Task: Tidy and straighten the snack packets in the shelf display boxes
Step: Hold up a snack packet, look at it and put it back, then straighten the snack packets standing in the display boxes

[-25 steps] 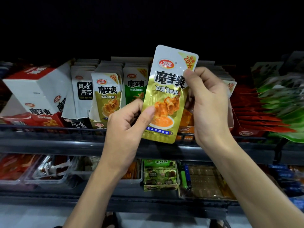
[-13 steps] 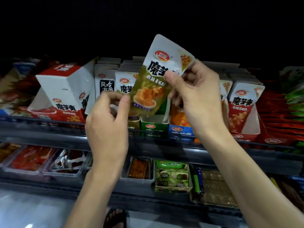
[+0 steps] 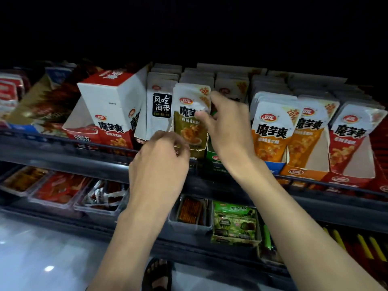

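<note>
Right hand is up at the top shelf, thumb on the front and fingers behind the upper right corner of the olive packet, and that's a firm pinch. Left hand sits lower, fingers curled at the packet's bottom left corner, right by the front lip of the olive display box. Whether it grips the packet or the box edge, I cannot tell.

The packet stands upright at the front of that box, face out, a little crumpled near the top. Tight against its left side is a white packet with a black label. Further left, a white-and-red carton sits tilted. Just under the right wrist there's a green box.

Out to the right is a row of orange packets, then red packets, all standing in their boxes behind the shelf rail. One shelf down are clear trays of wrapped snacks and a box of green packets. At the bottom edge, a sandalled foot stands on the pale floor.
</note>
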Tool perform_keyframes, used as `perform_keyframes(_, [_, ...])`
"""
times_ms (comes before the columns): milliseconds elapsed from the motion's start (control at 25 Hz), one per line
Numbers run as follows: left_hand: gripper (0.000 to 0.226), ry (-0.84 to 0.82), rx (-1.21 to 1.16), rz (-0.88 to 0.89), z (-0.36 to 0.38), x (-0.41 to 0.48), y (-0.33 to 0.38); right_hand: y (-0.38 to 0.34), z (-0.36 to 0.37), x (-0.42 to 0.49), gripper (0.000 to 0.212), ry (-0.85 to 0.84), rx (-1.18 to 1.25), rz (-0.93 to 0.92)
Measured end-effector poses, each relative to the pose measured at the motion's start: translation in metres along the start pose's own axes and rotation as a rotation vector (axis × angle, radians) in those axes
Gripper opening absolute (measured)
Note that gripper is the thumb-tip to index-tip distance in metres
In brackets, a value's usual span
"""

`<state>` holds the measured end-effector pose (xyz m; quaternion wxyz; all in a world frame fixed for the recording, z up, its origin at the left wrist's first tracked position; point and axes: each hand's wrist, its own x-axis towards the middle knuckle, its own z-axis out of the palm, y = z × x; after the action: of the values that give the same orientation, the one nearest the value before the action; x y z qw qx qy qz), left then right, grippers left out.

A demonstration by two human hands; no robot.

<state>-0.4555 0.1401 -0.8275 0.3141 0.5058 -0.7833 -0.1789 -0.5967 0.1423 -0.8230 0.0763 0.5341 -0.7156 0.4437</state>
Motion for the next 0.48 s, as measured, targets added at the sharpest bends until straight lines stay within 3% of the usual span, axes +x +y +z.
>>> perform_keyframes(360, [0.015, -0.037, 0.012, 0.001, 0.0036, -0.0012, 0.0037, 0.0016, 0.0038, -0.0042, 0.068, 0.041, -0.047, -0.024])
perform_keyframes(480, [0.018, -0.02, 0.028, 0.01, 0.0071, -0.0001, 0.0035, 0.0012, 0.0004, -0.0065, 0.068, 0.052, -0.045, -0.04])
